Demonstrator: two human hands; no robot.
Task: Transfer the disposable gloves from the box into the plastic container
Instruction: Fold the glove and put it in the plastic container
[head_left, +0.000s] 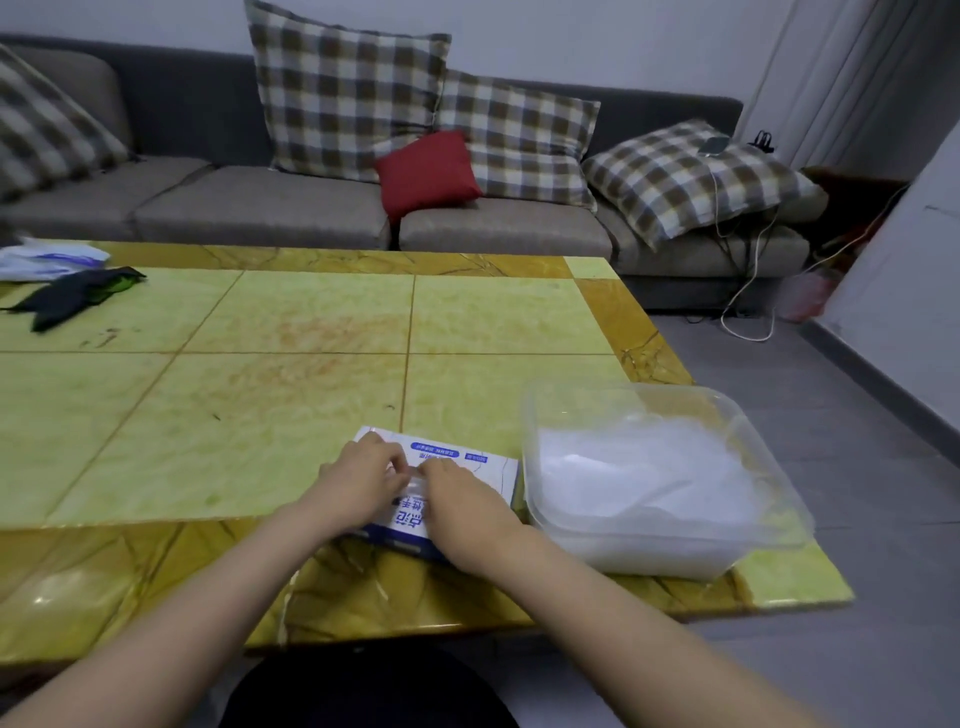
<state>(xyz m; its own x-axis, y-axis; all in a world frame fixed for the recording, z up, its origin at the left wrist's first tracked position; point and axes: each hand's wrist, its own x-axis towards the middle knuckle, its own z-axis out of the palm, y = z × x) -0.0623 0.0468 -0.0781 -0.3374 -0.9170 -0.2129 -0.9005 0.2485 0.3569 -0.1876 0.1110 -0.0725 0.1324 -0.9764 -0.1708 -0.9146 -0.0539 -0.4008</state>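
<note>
**Both hands meet on top of the glove box**

From my station I see the glove box (460, 464) lying flat near the table's front edge, white with blue print, its far end pointing away from me. Both hands are on its top face. The left hand (358, 480) and the right hand (462, 501) have their fingers curled, and the fingertips come together over the middle of the box. Between them they pinch a scrap of clear glove film (414, 483), which sits right at the fingertips and low against the box top. It is blurred, so I cannot tell how much of it is out.

Just right of the box, nearly touching it, stands the plastic container (540, 415), open-topped, with a heap of translucent gloves (639, 478) inside. Both rest on the yellow-green marble table (291, 332). At its far left corner lie a dark cloth (78, 293) and a plastic bag (47, 257). Beyond stands a grey sofa (260, 208) with checked pillows (343, 93) and a red cushion (426, 174).
</note>
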